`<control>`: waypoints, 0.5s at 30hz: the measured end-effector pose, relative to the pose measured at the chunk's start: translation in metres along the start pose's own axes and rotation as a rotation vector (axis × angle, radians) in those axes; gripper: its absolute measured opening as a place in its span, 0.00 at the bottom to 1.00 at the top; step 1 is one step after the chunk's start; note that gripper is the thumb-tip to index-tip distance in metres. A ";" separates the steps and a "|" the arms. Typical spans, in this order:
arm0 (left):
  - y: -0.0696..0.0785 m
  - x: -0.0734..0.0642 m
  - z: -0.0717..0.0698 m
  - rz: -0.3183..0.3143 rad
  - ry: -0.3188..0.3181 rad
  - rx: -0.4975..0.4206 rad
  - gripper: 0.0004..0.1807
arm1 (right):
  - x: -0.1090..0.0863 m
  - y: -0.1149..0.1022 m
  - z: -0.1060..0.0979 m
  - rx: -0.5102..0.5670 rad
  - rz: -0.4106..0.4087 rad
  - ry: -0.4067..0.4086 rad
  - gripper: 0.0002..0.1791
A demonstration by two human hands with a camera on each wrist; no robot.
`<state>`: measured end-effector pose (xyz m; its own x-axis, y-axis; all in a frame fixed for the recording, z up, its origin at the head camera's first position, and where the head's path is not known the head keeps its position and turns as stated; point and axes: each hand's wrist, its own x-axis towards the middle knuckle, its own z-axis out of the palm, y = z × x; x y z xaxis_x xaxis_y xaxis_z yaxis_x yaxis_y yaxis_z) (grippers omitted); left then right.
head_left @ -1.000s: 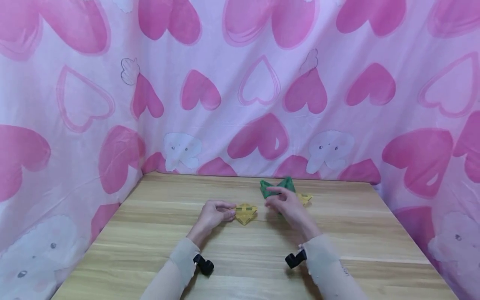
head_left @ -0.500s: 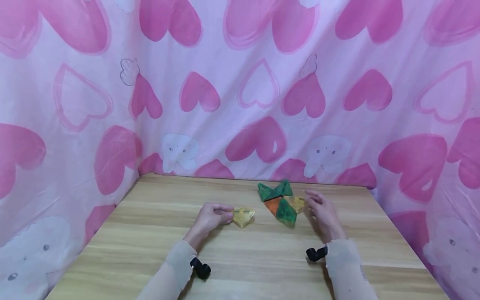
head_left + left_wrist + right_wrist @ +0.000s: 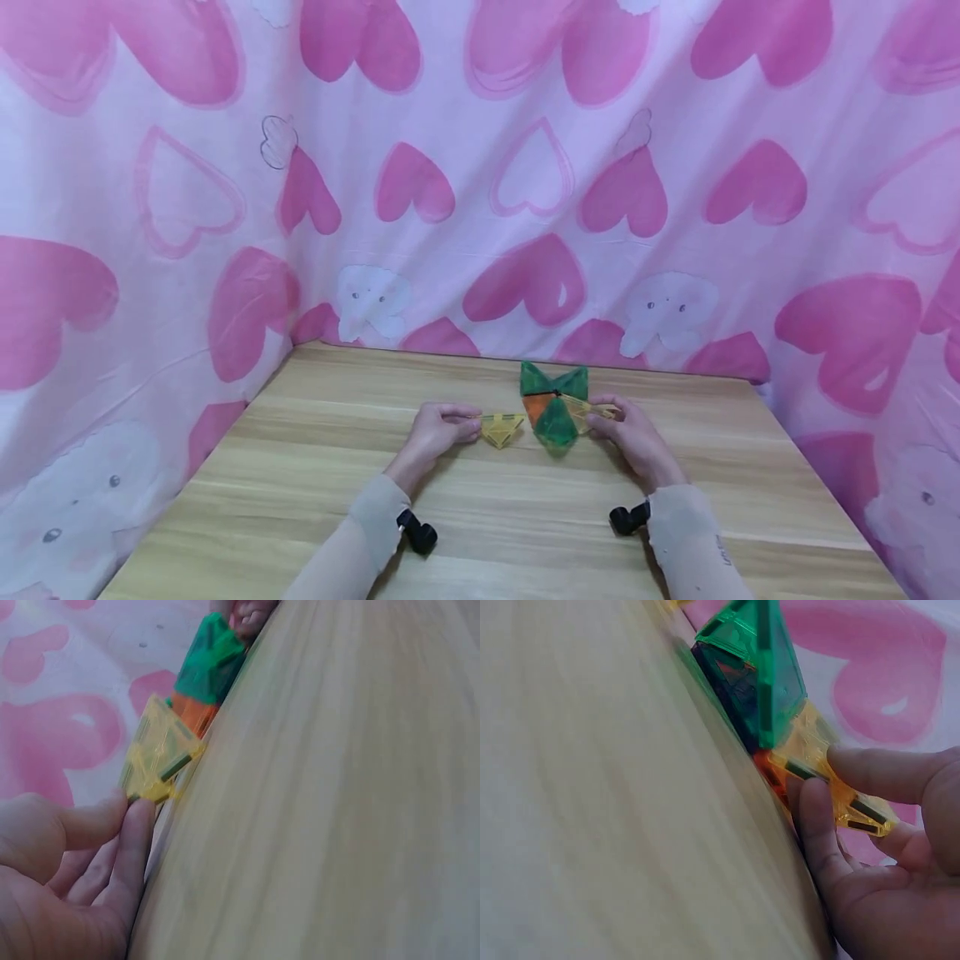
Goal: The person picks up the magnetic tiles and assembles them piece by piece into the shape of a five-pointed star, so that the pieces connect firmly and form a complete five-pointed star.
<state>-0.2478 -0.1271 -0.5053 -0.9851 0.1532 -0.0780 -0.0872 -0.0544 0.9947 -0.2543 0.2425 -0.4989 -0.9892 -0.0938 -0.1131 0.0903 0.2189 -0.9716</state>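
Note:
Between thumb and fingertips my left hand (image 3: 442, 429) pinches yellow translucent magnetic tiles (image 3: 501, 430), joined in a small angular piece. That piece also shows in the left wrist view, yellow tiles (image 3: 154, 742) with dark magnet strips. To its right stands a cluster of magnetic tiles: green ones (image 3: 557, 423) raised in points, an orange one (image 3: 535, 405), and yellow ones on the right side. My right hand (image 3: 636, 435) pinches the cluster's yellow tiles (image 3: 810, 739), thumb and index finger on opposite faces. A narrow gap appears between the left piece and the cluster.
Everything rests on or just above a wood-grain table (image 3: 480, 517). A pink curtain (image 3: 420, 267) with hearts hangs behind the table's back edge and along both sides. Each wrist wears a band with a small black camera (image 3: 628, 520).
My right hand passed from the cluster's front to its right side and now pinches the yellow tiles there. The cluster has turned slightly. The left hand keeps its yellow piece, which is tilted differently.

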 end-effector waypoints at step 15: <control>-0.002 0.025 0.046 -0.028 0.124 -0.061 0.14 | -0.003 0.001 0.006 0.018 0.004 -0.033 0.26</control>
<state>-0.2651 -0.0775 -0.5061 -0.9926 0.0323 -0.1174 -0.1203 -0.1118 0.9864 -0.2510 0.2370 -0.5009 -0.9844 -0.1251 -0.1233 0.0965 0.2014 -0.9747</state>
